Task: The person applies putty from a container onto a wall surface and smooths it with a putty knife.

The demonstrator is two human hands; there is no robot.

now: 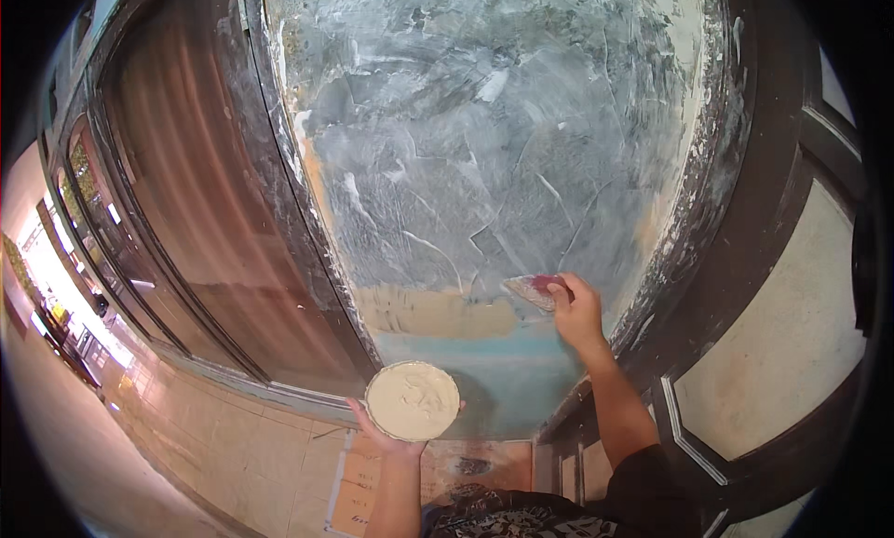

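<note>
My left hand (pixel 396 444) supports a round tub of cream-coloured putty (pixel 413 400) from below, its fingers around the side. The putty's surface is swirled and uneven. In my right hand (pixel 580 313) is a putty knife (pixel 532 290) with a dark red grip and a smeared blade. The blade lies at or very close to the wall (pixel 466 203); contact is hard to make out. A fresh beige band of putty (pixel 433 313) spans the wall left of the knife. Above it the wall is grey with white streaks, and below it pale blue-green shows.
Dark wooden frames with putty smears border the wall panel on both sides. A brown curtain-like panel (pixel 200 212) stands at left, a pale-panelled wooden piece (pixel 773 342) at right. Printed cardboard (pixel 354 487) lies on the tiled floor (pixel 242 445) below me. Bright daylight enters far left.
</note>
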